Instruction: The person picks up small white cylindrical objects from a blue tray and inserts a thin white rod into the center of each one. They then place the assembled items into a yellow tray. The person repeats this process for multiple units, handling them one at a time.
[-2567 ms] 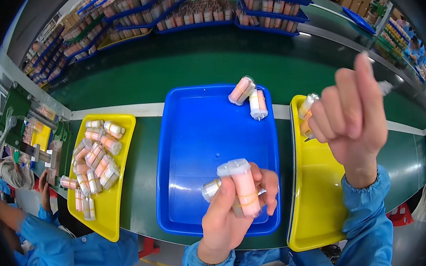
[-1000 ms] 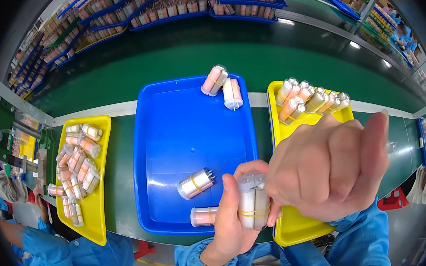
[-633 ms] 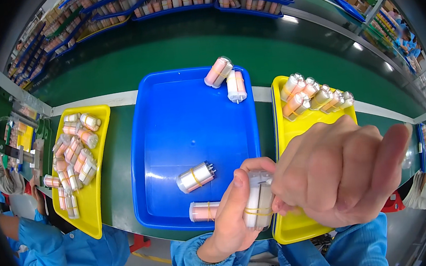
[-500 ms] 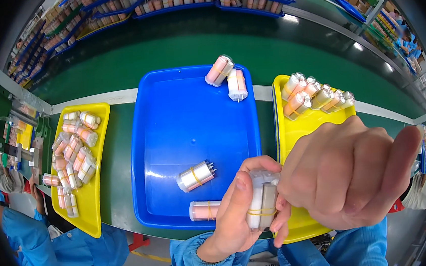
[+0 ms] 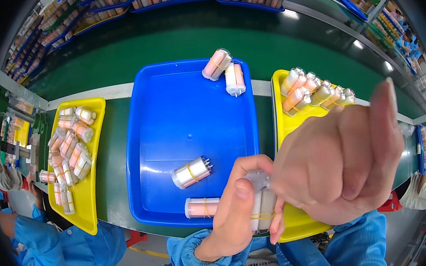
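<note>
While left hand (image 5: 235, 217) gripped banded bundle of tubes (image 5: 260, 205) at near right corner of blue tray (image 5: 190, 109), right hand (image 5: 340, 165) stayed fisted, contents hidden. Risk: elastic band slipping, tubes spilling off tray's near edge.

Glossy plastic blue tray (image 5: 170, 111), matt green belt (image 5: 112, 142)

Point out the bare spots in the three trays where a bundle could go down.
Blue tray: its middle and left are bare, between the two far bundles and two near ones. Right yellow tray: bare below its bundles. Left yellow tray: crowded; only the near corner is free.
</note>
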`<state>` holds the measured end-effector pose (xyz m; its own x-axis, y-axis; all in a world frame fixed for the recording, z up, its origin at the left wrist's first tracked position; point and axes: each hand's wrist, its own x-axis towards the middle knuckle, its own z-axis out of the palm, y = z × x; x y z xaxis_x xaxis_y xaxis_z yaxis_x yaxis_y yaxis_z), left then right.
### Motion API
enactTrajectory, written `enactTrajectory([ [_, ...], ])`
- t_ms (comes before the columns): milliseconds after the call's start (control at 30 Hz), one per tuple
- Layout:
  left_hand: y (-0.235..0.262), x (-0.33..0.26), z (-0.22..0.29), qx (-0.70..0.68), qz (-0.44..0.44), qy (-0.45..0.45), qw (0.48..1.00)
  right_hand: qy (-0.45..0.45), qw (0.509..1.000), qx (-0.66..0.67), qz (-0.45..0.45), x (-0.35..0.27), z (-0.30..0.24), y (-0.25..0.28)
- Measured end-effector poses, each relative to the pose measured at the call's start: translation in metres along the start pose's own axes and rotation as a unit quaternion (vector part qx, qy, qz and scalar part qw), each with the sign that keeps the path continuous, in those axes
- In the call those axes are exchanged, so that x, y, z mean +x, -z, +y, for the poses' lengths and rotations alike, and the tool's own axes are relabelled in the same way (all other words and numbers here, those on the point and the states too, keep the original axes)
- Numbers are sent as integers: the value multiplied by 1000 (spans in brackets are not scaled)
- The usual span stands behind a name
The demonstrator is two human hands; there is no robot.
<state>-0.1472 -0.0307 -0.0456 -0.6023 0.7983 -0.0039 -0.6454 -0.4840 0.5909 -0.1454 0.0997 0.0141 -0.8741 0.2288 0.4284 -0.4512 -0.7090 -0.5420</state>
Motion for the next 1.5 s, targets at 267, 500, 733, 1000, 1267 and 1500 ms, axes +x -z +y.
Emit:
enactTrajectory([
  [267,10,11,5,-50,22,-63,997,-95,994,33,-47,31,-10,10],
  [500,25,9,33,-49,44,-174,983,37,735,-623,-264,45,-13,5],
  [733,26,-13,49,27,139,-165,976,16,631,-687,-359,29,21,1],
  [1000,25,-12,45,-39,105,-131,985,84,665,-660,-339,20,26,7],
  [1267,30,-15,49,-37,62,-93,993,89,685,-644,-329,15,30,8],
  [1500,27,-20,54,-89,28,-86,992,117,693,-637,-317,9,26,8],
])
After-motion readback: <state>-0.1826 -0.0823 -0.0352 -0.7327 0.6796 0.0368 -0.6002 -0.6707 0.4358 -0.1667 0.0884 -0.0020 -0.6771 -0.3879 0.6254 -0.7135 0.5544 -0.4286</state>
